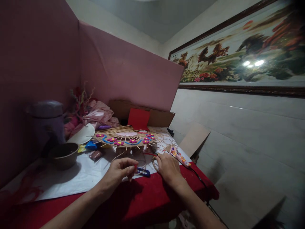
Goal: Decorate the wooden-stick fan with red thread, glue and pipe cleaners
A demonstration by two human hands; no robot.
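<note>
My left hand (122,170) is closed in a pinch, with a small red piece (136,168) showing at the fingertips. Below those fingers lies a blue utility knife (144,172). My right hand (168,166) curls closed around a tan loop (154,164); whether it is a scissor handle or cord, I cannot tell. Just beyond both hands stands a round craft piece (125,141) with thin sticks radiating from its brown band. Pink flowers with yellow centres and a wavy blue line decorate that band. Thin strands lie on the paper between my hands.
A flower-patterned tool (179,156) with a black cord lies right of my right hand. Left stand a dark bowl (64,156), a blue packet (91,145) and a brown packet (95,155). A red card (138,118) leans at the back. White paper (57,183) covers the red tablecloth (152,197).
</note>
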